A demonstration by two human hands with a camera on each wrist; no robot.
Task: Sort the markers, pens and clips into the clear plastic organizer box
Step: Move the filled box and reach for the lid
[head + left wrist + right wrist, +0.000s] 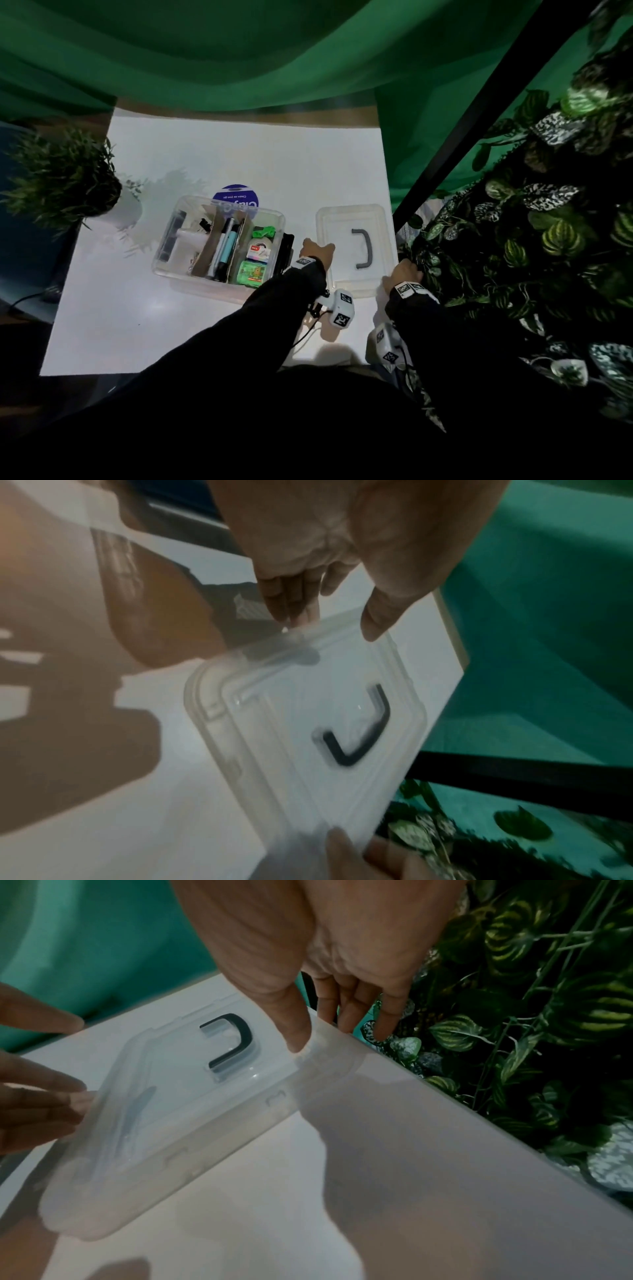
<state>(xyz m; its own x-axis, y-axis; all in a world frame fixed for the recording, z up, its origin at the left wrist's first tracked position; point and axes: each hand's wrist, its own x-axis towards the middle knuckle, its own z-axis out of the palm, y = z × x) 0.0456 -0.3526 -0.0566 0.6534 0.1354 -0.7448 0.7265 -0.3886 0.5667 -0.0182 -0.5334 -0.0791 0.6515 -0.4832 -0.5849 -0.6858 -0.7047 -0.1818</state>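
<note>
While both hands (317,251) (404,274) pinch the lid (346,236), organizer box (164,253) left, foliage (534,240) right.

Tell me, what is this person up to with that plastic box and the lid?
A person is tidying stationery into a clear organizer box on a white table. Pens, a tape roll and other small items already sit in its cardboard-divided compartments. The box is open: its clear lid, with a dark handle, is beside it to the right. Both hands are on that lid, the left hand at its left edge and the right hand at its near right corner, thumbs on top and fingers at the rim.
</note>
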